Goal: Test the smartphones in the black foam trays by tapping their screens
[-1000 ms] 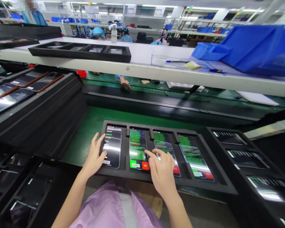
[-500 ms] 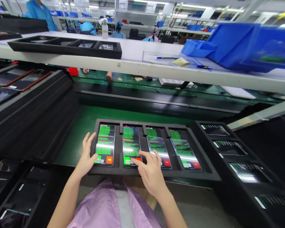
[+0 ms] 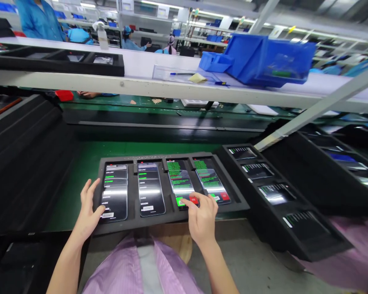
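Observation:
Several phones lie face up in a black foam tray (image 3: 168,218). The leftmost phone (image 3: 115,192) and the second phone (image 3: 151,190) show dark screens with a few green and white lines. Dense green text and green and red buttons fill the third phone (image 3: 180,179) and the fourth phone (image 3: 213,181). My left hand (image 3: 87,210) rests at the tray's left edge, fingers spread, thumb by the leftmost phone's lower corner. My right hand (image 3: 200,214) is over the lower part of the third phone, its index finger pointing at the green button, holding nothing.
On the right, another black tray (image 3: 254,200) holds several phones. A white shelf (image 3: 135,83) crosses ahead, bearing a blue bin (image 3: 245,61), a bottle (image 3: 102,36) and a black tray (image 3: 118,65). A person in pink (image 3: 352,249) is at the lower right; others are behind.
My right hand has moved from the second phone to the third. The first two screens have switched from dense green text to a sparse list. The view has shifted right.

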Motion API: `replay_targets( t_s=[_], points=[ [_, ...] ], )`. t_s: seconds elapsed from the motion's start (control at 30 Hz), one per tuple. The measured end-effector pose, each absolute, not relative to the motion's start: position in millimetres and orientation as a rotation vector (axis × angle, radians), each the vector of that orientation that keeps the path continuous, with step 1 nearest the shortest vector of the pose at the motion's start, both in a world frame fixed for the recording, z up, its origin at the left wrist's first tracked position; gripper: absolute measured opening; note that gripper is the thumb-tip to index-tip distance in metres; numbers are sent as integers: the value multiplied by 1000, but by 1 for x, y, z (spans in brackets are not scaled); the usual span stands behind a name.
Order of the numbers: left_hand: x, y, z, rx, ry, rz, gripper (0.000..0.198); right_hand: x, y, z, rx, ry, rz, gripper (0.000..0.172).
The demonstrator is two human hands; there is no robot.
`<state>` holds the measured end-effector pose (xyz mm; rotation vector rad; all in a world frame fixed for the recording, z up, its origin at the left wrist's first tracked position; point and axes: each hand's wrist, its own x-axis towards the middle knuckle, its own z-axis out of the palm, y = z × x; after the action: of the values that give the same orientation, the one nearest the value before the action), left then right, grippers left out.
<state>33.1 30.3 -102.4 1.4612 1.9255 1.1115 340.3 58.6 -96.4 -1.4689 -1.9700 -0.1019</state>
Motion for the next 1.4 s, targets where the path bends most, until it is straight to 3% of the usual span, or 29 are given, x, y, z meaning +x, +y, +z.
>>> replay_targets(
  t_s=[0.23, 0.53, 0.83, 1.17, 1.4],
  points=[
    [31, 31, -104, 1460, 1986, 1074, 62, 371, 65, -101, -1669, -1820, -218, 46],
    [33, 30, -95, 1595, 2029, 951, 44, 399, 74, -110, -1909, -1522, -393, 44],
    [36, 31, -89, 1640, 2060, 877, 45, 423, 113, -97, -1773, -1816, -148, 48],
    [36, 30, -91, 1654, 2039, 885, 47, 412, 125, -89, -1862, -1874, -204, 45],
    [36, 30, -91, 1635, 2043, 921, 44, 359, 111, -87, -1681, -2100, -181, 41]
  ],
)
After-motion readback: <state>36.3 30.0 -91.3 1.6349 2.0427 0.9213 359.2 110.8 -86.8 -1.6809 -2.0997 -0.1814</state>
